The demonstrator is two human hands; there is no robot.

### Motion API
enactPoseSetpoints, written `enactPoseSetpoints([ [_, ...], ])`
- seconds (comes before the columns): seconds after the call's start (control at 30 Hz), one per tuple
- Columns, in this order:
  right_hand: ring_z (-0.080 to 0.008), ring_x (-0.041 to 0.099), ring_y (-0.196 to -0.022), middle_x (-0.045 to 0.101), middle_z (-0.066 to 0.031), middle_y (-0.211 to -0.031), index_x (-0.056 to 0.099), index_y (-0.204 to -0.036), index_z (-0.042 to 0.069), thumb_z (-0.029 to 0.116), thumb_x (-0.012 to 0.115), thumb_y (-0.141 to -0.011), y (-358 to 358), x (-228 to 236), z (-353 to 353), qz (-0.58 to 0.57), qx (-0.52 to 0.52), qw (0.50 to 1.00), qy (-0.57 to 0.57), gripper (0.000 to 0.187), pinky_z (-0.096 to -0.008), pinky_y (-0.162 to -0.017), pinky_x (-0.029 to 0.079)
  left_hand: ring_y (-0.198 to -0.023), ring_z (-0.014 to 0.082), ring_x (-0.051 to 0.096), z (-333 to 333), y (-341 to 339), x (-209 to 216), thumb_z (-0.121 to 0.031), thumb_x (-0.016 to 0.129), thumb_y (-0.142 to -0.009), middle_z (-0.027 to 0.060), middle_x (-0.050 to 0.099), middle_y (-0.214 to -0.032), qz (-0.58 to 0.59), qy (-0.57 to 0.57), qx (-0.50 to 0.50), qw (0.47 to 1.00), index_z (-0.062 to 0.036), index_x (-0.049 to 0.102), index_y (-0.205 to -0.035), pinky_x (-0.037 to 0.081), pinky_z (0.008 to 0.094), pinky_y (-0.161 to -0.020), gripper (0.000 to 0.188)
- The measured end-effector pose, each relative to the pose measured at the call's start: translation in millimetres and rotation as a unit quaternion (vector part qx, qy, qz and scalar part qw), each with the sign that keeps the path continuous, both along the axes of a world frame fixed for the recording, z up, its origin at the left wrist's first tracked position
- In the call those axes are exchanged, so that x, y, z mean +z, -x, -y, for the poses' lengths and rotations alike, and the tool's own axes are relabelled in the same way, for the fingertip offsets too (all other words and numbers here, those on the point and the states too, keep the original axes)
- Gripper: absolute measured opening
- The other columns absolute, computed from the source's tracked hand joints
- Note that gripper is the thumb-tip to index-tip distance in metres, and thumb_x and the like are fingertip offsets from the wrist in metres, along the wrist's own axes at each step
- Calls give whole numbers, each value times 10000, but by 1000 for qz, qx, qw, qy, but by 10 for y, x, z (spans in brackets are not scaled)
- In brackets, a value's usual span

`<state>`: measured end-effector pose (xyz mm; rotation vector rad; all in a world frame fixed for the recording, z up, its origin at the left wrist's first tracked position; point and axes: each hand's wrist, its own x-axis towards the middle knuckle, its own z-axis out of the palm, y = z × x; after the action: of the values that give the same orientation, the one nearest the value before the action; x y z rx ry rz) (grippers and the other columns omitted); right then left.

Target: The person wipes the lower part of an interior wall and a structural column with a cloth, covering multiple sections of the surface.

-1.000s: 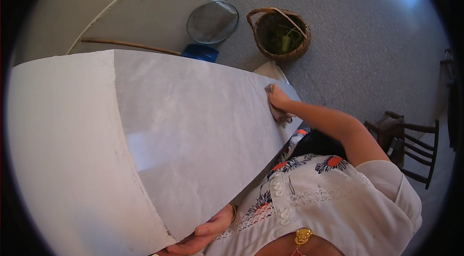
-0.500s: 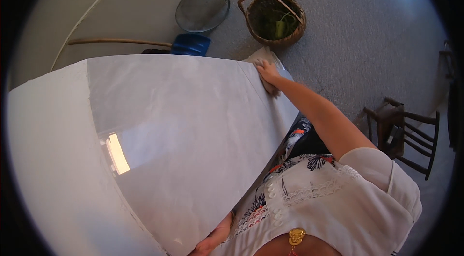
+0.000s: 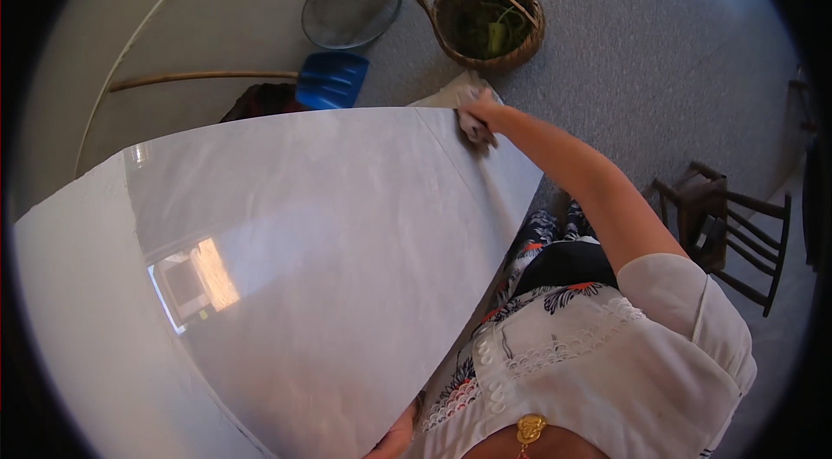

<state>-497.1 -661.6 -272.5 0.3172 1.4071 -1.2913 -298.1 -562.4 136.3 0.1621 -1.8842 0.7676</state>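
Observation:
A glossy pale grey-white countertop (image 3: 321,225) spreads across the view, with windows mirrored in it. My right arm reaches out to its far right corner. There my right hand (image 3: 482,109) is closed on a crumpled pale cloth (image 3: 476,131), pressed to the surface near the edge; the fingers are partly hidden. A pale, flat piece (image 3: 442,95) sticks out past the counter's far edge beside that hand. Low in the view, my left hand (image 3: 397,439) lies at the counter's near edge, mostly cut off by the picture's lower rim, its fingers hidden.
Beyond the counter a wicker basket (image 3: 490,26) with green vegetables stands on the grey floor. Left of it are a round sieve-like disc (image 3: 351,8), a blue shovel (image 3: 332,80) with a wooden handle, and a dark bundle (image 3: 260,101). A dark wooden chair (image 3: 737,238) stands at the right.
My right hand has shifted slightly at the far corner, and its fingers look more closed. My left hand shows less above the lower rim. The view has shifted a little.

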Motion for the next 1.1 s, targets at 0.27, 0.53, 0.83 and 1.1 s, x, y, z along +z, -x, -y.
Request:
enactPoseSetpoints([
  [0.27,-338,537,-986,575,-176,-1054,539,-1089,71,252,540,-791,-384,-458,-368,-272,105,957,-14,349,-380,-835,421,-1250,316,255,43,86,21,-236,430,-864,211,262,-1319,12,6,1,1000,13,376,-1251,250,465,-997,464],
  [0.53,-358,530,-997,574,-189,-1048,560,-1037,82,197,474,-770,-1209,-438,-1282,-129,57,981,-135,304,-409,-858,415,-1249,312,256,78,150,13,-234,437,-863,210,264,-1318,17,7,-9,1000,14,380,-1249,251,462,-997,463],
  [0.83,-347,492,-1024,520,-178,-1084,552,-1073,76,177,487,-768,-1053,872,-1019,-277,-37,959,35,327,-384,-882,394,-1248,308,258,-10,77,-94,-231,444,-862,209,265,-1317,8,-4,-36,999,15,383,-1247,251,459,-997,461],
  [1.1,-369,565,-845,586,-216,-897,567,-922,36,168,480,-780,-1013,-191,-1234,-312,83,945,42,212,-416,-763,435,-1248,304,259,-128,-44,-13,-229,450,-861,208,266,-1316,0,9,-47,999,15,387,-1245,251,456,-997,460],
])
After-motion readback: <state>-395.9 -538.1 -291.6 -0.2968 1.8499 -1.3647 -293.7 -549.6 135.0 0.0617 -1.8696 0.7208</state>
